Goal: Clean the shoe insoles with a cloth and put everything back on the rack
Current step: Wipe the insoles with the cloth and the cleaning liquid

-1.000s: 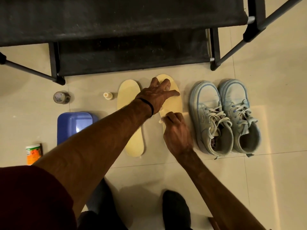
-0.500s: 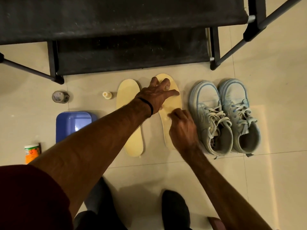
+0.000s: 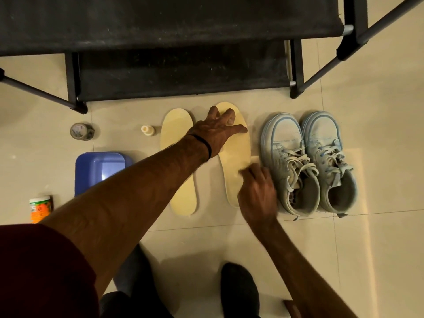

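Observation:
Two pale yellow insoles lie side by side on the tiled floor in front of the black shoe rack (image 3: 160, 72). My left hand (image 3: 215, 131) presses flat, fingers spread, on the toe end of the right insole (image 3: 236, 161). My right hand (image 3: 257, 193), blurred by motion, has curled fingers on that insole's lower half and grips a small pale cloth that is almost wholly hidden under it. Nothing touches the left insole (image 3: 176, 125). A pair of light blue sneakers (image 3: 284, 143) stands just right of the insoles.
A blue plastic tub (image 3: 98, 168), a tape roll (image 3: 81, 131), a small bottle (image 3: 148, 130) and an orange-labelled container (image 3: 40, 208) sit on the floor at left. My foot in a dark sock (image 3: 238, 290) is below the insoles. The rack's legs stand at both sides.
My right hand slid up the right insole, then back down toward its heel and right edge. My left hand stayed pressed on the toe end.

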